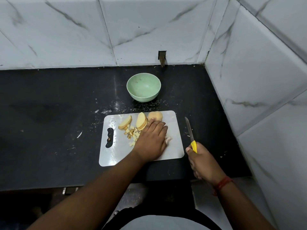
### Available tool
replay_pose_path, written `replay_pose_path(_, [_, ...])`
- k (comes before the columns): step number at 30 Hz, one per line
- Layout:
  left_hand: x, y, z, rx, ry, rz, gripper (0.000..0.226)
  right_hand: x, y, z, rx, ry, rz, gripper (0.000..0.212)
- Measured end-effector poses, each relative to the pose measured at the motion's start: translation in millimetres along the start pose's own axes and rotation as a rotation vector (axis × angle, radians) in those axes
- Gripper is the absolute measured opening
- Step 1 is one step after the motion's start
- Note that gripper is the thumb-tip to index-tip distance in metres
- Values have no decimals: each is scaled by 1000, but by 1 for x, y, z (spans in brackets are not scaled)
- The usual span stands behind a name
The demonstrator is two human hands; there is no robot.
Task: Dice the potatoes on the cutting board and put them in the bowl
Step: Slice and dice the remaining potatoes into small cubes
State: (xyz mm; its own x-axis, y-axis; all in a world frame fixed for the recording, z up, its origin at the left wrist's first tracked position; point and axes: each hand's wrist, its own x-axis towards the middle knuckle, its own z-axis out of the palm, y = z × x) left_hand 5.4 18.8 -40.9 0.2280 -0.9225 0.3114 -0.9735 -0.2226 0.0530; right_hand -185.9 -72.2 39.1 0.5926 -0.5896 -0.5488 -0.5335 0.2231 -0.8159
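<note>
A pale grey cutting board (172, 146) lies on the black counter. On it are a stack of potato slices (141, 122), two more slices (125, 124) to the left, a potato end piece (155, 115) and several small dice (132, 134). My left hand (152, 140) lies over the board's middle, fingers stretched forward and covering some pieces; a few pale bits show at its right edge. My right hand (201, 161) grips the yellow handle of a knife (189, 129), blade pointing away, just right of the board. A green bowl (143, 87) stands behind the board with nothing visible in it.
Marble-tiled walls close the counter at the back and on the right. The counter's front edge runs just below the board. Small potato scraps and white specks are scattered on the dark counter (58, 113) around the board.
</note>
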Motion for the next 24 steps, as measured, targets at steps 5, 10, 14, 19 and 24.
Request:
replay_pose_path(5, [-8,-40,-20,-117,149,-418,35,6,0,5,-109,-15,-34,22])
replay_pose_path(10, [-26,-94,-25,-4,-37,-704,42,14,5,12,-285,-47,-15,16])
replay_pose_path(14, [-28,-106,-25,70,-179,-608,44,27,6,23,-432,-27,-30,11])
replay_pose_path(19, [-19,-110,-29,105,-254,-570,34,33,0,32,-475,-24,-67,10])
replay_pose_path(24, [-16,-110,-31,80,-303,-607,33,33,2,34,-488,-14,-92,9])
